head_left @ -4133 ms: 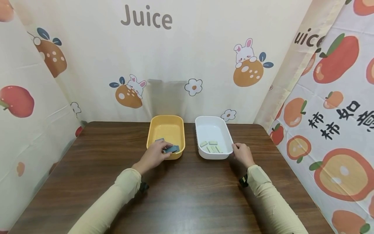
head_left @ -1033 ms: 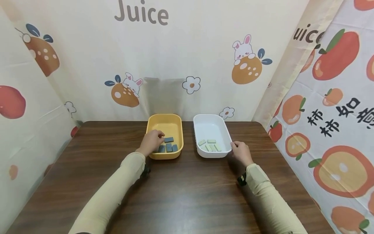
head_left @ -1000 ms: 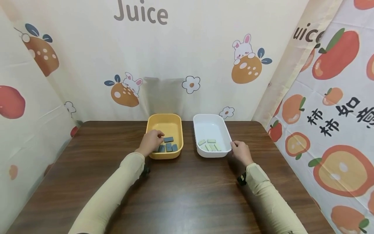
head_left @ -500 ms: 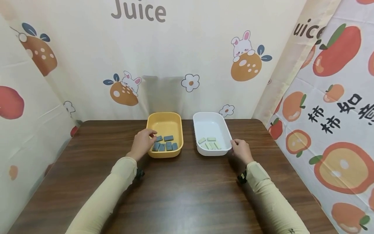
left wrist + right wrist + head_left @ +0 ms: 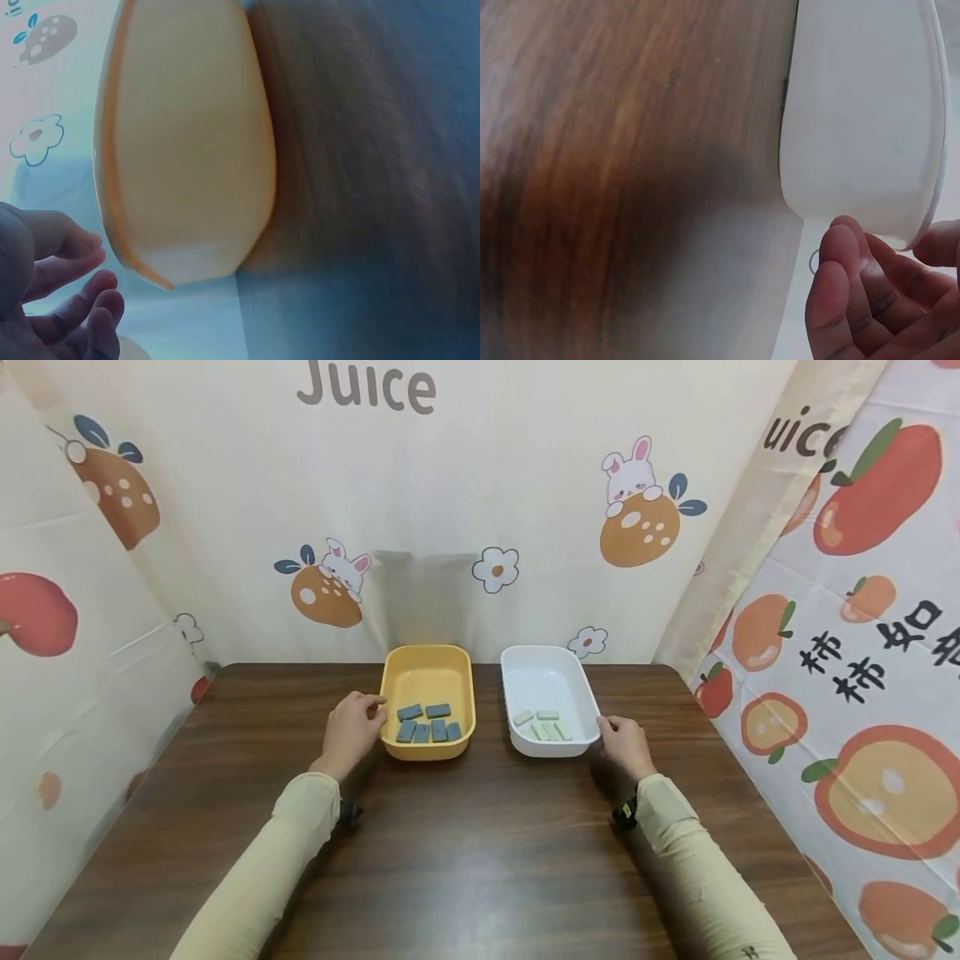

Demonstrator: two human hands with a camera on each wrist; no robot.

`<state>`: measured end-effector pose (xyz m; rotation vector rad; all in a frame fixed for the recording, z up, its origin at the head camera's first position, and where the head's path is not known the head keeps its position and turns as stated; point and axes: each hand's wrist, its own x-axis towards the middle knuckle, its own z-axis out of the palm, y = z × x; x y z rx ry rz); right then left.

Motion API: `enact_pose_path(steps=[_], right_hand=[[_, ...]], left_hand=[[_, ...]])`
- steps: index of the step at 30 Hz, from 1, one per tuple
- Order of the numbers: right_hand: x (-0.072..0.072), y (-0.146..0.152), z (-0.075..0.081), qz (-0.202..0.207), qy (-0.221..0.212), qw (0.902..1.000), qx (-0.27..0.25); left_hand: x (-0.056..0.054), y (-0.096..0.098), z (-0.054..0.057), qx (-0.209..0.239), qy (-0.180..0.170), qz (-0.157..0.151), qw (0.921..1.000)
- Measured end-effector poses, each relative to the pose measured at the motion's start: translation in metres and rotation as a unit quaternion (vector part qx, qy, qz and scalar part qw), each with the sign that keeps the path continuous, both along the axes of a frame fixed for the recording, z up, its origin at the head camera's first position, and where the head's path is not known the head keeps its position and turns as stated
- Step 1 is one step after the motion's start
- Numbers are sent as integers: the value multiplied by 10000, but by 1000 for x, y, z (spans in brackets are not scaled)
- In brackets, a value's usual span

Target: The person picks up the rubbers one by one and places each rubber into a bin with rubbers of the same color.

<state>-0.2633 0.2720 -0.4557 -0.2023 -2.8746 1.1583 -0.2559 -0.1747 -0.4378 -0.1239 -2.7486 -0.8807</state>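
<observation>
Two plastic bins stand on the table. The yellow bin (image 5: 429, 670) holds several blue-grey rectangular blocks (image 5: 438, 710) near its front end. In the white bin (image 5: 546, 681) lie several pale green blocks (image 5: 547, 715), also at the front. My left hand (image 5: 351, 731) is just outside the yellow bin's left rim, fingertips right at the edge. In the left wrist view its fingers (image 5: 81, 244) are loosely bent, with nothing between them. My right hand (image 5: 625, 745) pinches the white bin's right rim; in the right wrist view the thumb (image 5: 939, 244) is on one side, the fingers on the other.
The brown wooden table (image 5: 450, 860) reaches back to a fruit-printed curtain (image 5: 495, 485) close behind both bins. Another printed curtain (image 5: 885, 652) runs along the right side. A narrow strip of table separates the bins.
My left hand, which gripped blue-grey blocks in the yellow bin about four seconds ago, has let go and drawn back left to the rim. The blocks now lie spread out. My right hand stays at the white bin.
</observation>
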Motion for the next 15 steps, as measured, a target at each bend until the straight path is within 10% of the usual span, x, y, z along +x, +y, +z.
enact_pose_path(steps=[15], right_hand=[[6, 4, 1, -74, 100, 9999, -2]], left_hand=[[7, -17, -14, 154, -172, 189, 9996]])
